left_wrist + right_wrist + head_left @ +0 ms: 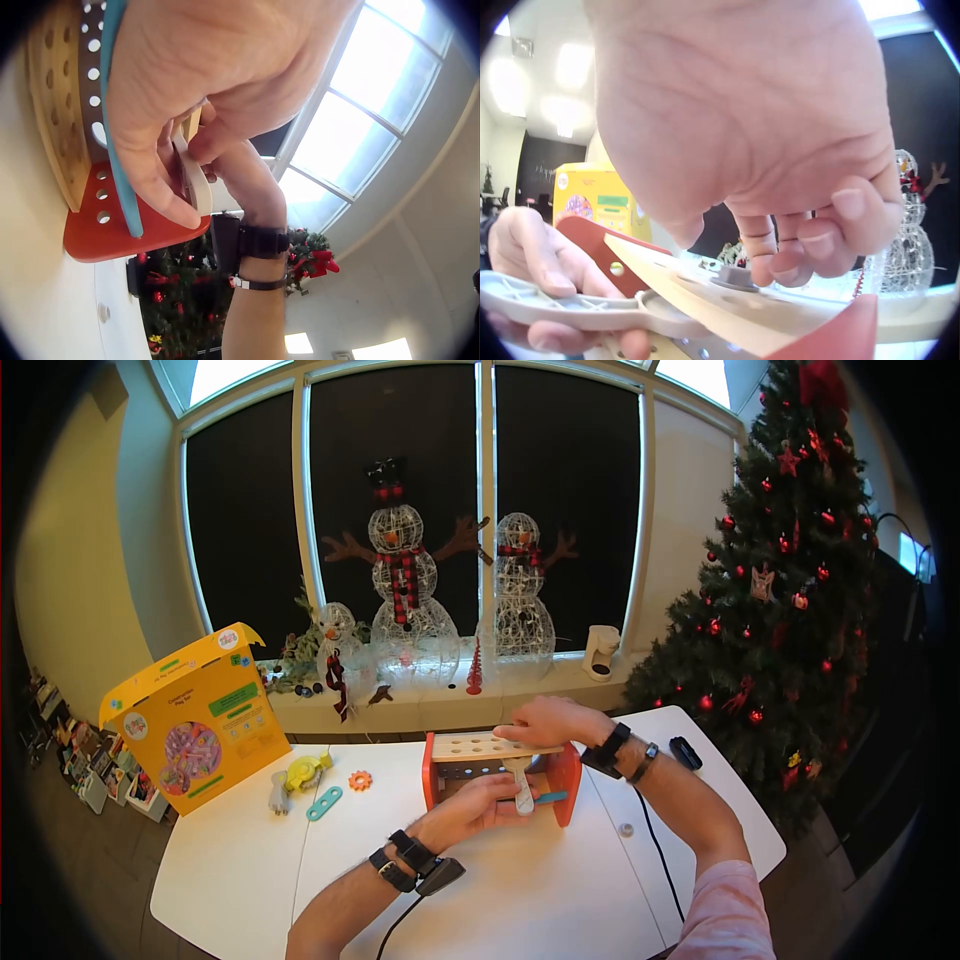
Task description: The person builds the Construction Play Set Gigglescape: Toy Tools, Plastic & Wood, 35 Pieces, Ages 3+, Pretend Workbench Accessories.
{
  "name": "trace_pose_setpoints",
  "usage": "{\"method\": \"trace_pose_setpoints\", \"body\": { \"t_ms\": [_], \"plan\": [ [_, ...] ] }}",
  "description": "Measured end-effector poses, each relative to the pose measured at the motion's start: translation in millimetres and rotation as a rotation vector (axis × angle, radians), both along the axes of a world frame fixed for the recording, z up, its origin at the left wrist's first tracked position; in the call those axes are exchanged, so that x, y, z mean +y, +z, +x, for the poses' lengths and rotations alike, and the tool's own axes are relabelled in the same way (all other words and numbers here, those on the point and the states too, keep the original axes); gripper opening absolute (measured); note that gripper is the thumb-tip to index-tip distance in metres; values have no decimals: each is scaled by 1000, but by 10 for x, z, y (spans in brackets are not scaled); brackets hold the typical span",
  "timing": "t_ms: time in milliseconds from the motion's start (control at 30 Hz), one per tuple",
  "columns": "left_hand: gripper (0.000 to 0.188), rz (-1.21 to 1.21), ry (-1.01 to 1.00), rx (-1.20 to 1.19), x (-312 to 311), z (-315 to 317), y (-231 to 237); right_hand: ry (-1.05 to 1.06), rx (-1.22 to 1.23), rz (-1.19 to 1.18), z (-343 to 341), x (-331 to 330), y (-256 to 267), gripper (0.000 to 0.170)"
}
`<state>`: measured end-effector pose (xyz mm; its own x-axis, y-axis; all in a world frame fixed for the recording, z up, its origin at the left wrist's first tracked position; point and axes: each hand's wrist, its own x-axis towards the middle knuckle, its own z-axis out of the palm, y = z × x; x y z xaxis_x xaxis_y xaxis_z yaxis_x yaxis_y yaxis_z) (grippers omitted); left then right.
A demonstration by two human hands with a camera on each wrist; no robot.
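Left hand (pixel 480 805), wrench (pixel 522 792) lengthwise toward workbench (pixel 570 788)

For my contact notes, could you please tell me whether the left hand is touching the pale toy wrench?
Touching: the right wrist view shows the left hand pinching the pale toy wrench, thumb on its upper face, fingers beneath.

A toy workbench (pixel 455 749) stands on the table (pixel 560 890), the left hand (pixel 480 806) and toy wrench (pixel 522 788) before it, the right hand (pixel 548 722) and a bolt (pixel 737 278) on top. Leftward lie a gear (pixel 368 784), a nearer strip (pixel 328 799), then what may be a toy drill (pixel 306 770); a box (pixel 200 725) stands far left. Behind, snowmen (pixel 408 575) line the windowsill (pixel 575 695); a Christmas tree (pixel 780 615) stands far right.
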<state>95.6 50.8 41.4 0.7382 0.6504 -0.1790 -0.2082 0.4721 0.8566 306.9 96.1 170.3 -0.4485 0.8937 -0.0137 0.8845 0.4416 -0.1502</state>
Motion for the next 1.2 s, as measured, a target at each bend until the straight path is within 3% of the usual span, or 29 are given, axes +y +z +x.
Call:
{"method": "trace_pose_setpoints", "body": {
  "t_ms": [167, 300, 367, 400, 500, 600, 700, 833, 900, 1033, 1200],
  "plan": [
    [39, 59, -65, 119, -354, -160, 166, 71, 54, 135, 136, -461, -57, 51],
    [44, 204, -177, 137, -566, -310, 318, 57, 39, -67, 145, -1023, 87, 52],
    [44, 244, -217, 137, -599, -298, 349, 230, 415, -258, 261, -1144, -53, 59],
    [45, 297, -261, 143, -618, -294, 364, 242, 511, -382, 282, -1179, -56, 53],
    [46, 375, -319, 93, -672, -241, 449, 393, 672, -303, 376, -1216, -140, 46],
    [46, 436, -385, 43, -748, -216, 578, 427, 742, -381, 414, -1290, -37, 47],
    [48, 394, -323, 56, -864, -171, 693, 450, 834, -356, 538, -1286, -125, 45],
    [51, 430, -221, 135, -848, -178, 625, 211, 958, -471, 688, -1545, 227, 38],
    [48, 440, -122, 183, -880, -262, 736, 132, 1051, -368, 797, -1557, 244, 33],
    [41, 459, -65, 216, -846, -431, 788, -130, 763, -67, 1164, -1287, -61, 18],
    [33, 483, 62, 229, -838, -642, 794, -265, 406, 62, 1819, -891, -931, 20]
  ]
}}
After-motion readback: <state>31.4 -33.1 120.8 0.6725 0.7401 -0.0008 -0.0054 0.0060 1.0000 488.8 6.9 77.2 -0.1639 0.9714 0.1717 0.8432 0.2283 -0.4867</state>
